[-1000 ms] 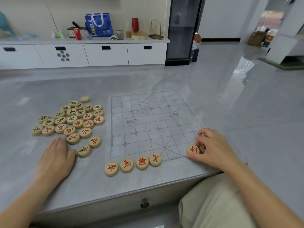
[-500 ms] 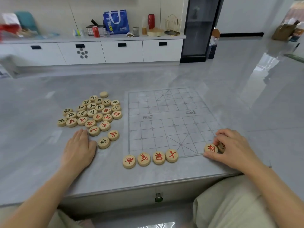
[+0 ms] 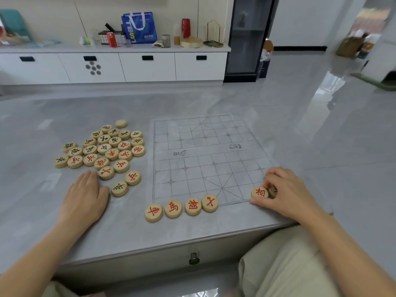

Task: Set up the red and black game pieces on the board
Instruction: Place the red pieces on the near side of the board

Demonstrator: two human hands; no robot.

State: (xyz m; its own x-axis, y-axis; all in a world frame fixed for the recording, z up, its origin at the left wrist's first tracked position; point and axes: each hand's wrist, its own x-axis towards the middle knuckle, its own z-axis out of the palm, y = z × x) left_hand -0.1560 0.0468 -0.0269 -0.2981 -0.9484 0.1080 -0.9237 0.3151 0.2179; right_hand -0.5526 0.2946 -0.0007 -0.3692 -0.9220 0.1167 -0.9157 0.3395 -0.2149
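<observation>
A pale line-drawn game board (image 3: 205, 155) lies on the grey table. Several round wooden pieces with red marks stand in a row (image 3: 182, 207) along its near edge. One more red-marked piece (image 3: 259, 192) sits at the near right corner. Beside it, my right hand (image 3: 287, 192) curls its fingers round a second piece (image 3: 273, 190), mostly hidden. A heap of red and black pieces (image 3: 105, 148) lies left of the board. My left hand (image 3: 85, 200) rests flat on the table just below that heap.
The table's front edge (image 3: 171, 243) runs close below the row, with a drawer knob (image 3: 194, 258) under it. My trouser leg (image 3: 282, 264) is at the lower right. White cabinets (image 3: 128, 65) with a blue bag (image 3: 139, 27) and a red can (image 3: 111, 39) stand far behind.
The view has shifted a little. My right hand stays at the board's near right corner with the two pieces. My left hand still lies flat.
</observation>
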